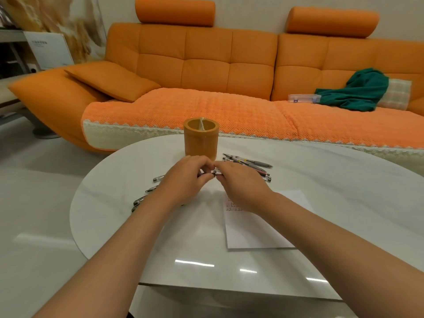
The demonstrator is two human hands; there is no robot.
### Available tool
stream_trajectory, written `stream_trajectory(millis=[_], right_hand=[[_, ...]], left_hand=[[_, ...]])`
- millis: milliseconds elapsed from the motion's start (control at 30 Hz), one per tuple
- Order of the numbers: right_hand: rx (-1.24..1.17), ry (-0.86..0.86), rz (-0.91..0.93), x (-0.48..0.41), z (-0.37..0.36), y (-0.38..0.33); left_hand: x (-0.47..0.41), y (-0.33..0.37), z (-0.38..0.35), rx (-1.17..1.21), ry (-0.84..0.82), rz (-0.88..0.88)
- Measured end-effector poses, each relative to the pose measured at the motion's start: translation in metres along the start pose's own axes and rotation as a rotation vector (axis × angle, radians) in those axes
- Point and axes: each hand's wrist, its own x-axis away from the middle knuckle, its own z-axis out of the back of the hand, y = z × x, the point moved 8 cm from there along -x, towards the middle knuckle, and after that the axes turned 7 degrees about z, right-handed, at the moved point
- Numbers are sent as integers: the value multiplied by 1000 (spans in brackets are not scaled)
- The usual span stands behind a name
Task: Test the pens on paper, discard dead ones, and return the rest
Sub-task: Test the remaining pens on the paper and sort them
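White table (344, 191) bears paper (259, 232) on the near side of the right hand (238, 177), with the holder (200, 141) just beyond. Left hand (183, 176) and right hand pinch one pen (213, 172) in curled fingers, apparently readying it. Next: a test stroke on the paper.

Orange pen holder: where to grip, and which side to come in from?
Wrap the mid wall of the pen holder: it stands upright, a plain cylinder with no handle. Come from the person's left, probably, since loose pens lie close by its base on the right.
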Motion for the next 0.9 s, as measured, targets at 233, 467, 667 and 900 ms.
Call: stream_trajectory(millis=[233, 467, 667, 900], right_hand=[[88, 7, -58, 44, 13, 33], [-71, -31, -107, 61, 15, 52], [30, -50, -39, 66, 16, 52], [-16, -94, 1, 62, 8, 61]], left_hand=[[2, 15, -31, -64, -184, 30], [5, 38, -52, -12, -126, -18], [8, 48, -60, 85, -100, -62], [4, 47, -59, 85, -123, -46]])
